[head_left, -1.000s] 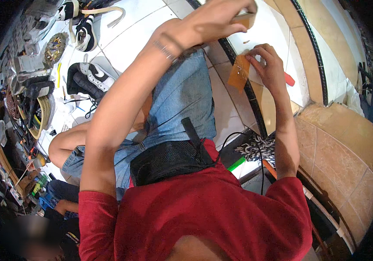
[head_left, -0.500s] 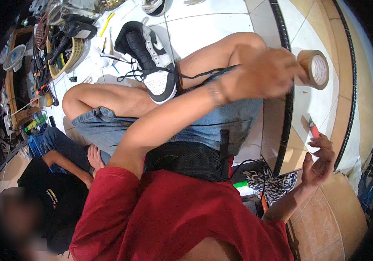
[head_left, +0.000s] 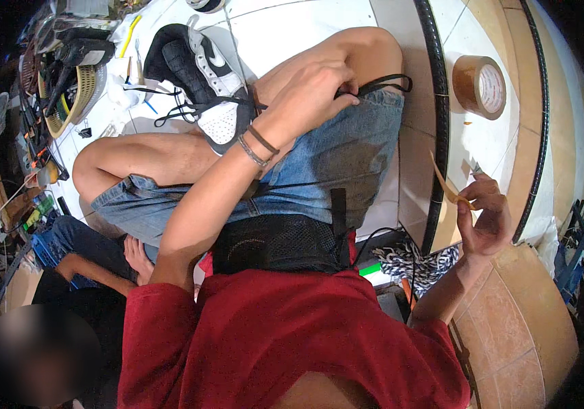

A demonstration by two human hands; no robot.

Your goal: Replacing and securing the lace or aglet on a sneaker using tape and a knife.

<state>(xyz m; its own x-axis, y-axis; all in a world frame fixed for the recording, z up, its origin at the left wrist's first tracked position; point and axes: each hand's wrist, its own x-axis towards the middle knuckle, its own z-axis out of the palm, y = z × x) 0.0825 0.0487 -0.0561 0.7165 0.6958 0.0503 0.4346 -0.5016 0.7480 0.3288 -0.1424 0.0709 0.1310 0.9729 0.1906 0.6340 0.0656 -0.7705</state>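
Observation:
My left hand [head_left: 319, 92] is closed on a black shoelace [head_left: 394, 82], above my bent knee. The lace's far end loops out past my fingers. Beside that knee rests a black-and-white sneaker [head_left: 218, 123], its other lace trailing on the tiles. My right hand [head_left: 486, 221] pinches a thin curved strip of brown tape [head_left: 445, 183] between thumb and fingers. Just beyond its fingertips a small pointed metal tip [head_left: 476, 172] shows; the rest of that tool is hidden. A roll of brown packing tape [head_left: 479, 87] lies on the raised tiled step farther off.
A yellow basket [head_left: 87, 92] of tools stands at the far left, with a yellow-handled tool [head_left: 129, 35] nearby. Black trim [head_left: 436, 102] edges the step. Another person [head_left: 87, 273] sits close at my left. A black-and-white yarn mop [head_left: 418, 266] lies near my right forearm.
My left hand has moved left from beside the tape roll to above my knee. A tape strip now shows in my right hand, and the red-handled tool is mostly hidden there.

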